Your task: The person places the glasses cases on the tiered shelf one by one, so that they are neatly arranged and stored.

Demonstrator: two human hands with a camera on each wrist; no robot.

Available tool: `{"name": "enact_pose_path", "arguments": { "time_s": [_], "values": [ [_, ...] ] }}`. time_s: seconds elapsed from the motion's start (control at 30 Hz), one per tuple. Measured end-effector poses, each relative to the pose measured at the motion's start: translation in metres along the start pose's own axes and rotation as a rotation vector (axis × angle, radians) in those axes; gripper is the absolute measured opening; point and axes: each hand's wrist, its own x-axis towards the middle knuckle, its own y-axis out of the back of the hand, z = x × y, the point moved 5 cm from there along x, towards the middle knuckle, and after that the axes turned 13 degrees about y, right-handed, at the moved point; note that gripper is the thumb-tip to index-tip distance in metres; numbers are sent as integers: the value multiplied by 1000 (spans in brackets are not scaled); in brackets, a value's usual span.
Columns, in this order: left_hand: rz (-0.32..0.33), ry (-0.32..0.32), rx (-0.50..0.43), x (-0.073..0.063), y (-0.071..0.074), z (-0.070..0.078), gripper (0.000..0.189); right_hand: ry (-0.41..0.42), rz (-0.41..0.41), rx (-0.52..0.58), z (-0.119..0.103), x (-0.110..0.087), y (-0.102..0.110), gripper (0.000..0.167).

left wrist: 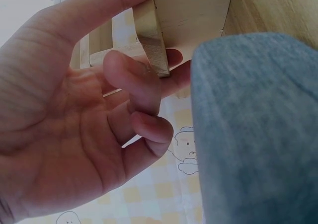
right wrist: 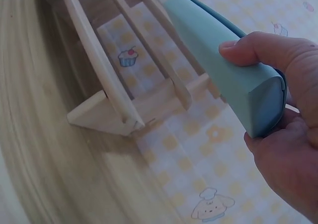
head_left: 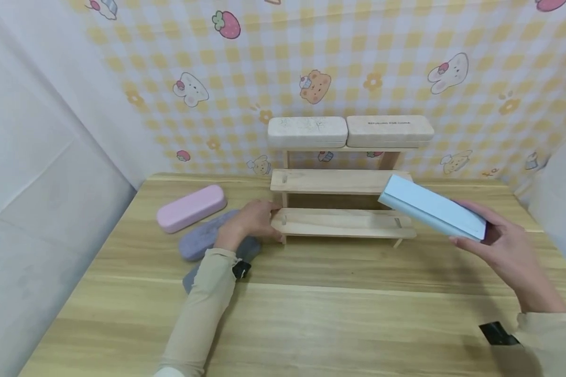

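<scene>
A three-step wooden rack (head_left: pixel 341 222) stands near the patterned backdrop. At the left end of its lowest board, my left hand (head_left: pixel 251 221) grips the wood; in the left wrist view the thumb and fingers go round the board end (left wrist: pixel 150 37). My right hand (head_left: pixel 511 251) holds a light blue glasses case (head_left: pixel 431 209) by its right end, tilted, in front of the rack's right side. The right wrist view shows the thumb on one face of this case (right wrist: pixel 218 60). Two whitish glasses cases, one plain-patterned (head_left: pixel 306 131) and one lettered (head_left: pixel 389 131), lie side by side on the top step.
Left of the rack lie a pink glasses case (head_left: pixel 192 208), a purple one (head_left: pixel 195 243) and a grey-blue one (head_left: pixel 251 249), the last two partly hidden by my left arm. A yellow checked cloth (head_left: pixel 372 47) hangs behind the wooden table (head_left: pixel 311 324).
</scene>
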Motion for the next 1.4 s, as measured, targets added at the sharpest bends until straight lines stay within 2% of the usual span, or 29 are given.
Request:
{"name": "enact_pose_path", "arguments": {
  "time_s": [0.37,0.53,0.7,0.9,1.4],
  "values": [
    [2,5,-7,0,-1,-2,84,68,-48,31,-18,36,-23,66],
    [6,-2,2,1,-1,-1,84,139,-107,48,-27,51,-37,66],
    [9,-3,0,0,-1,1,83,155,-152,35,-35,64,-49,66],
    [17,-9,6,-1,0,2,83,190,-194,123,-41,79,-59,65],
    [22,-5,4,1,0,1,83,185,-263,96,-56,111,-84,66]
  ]
}}
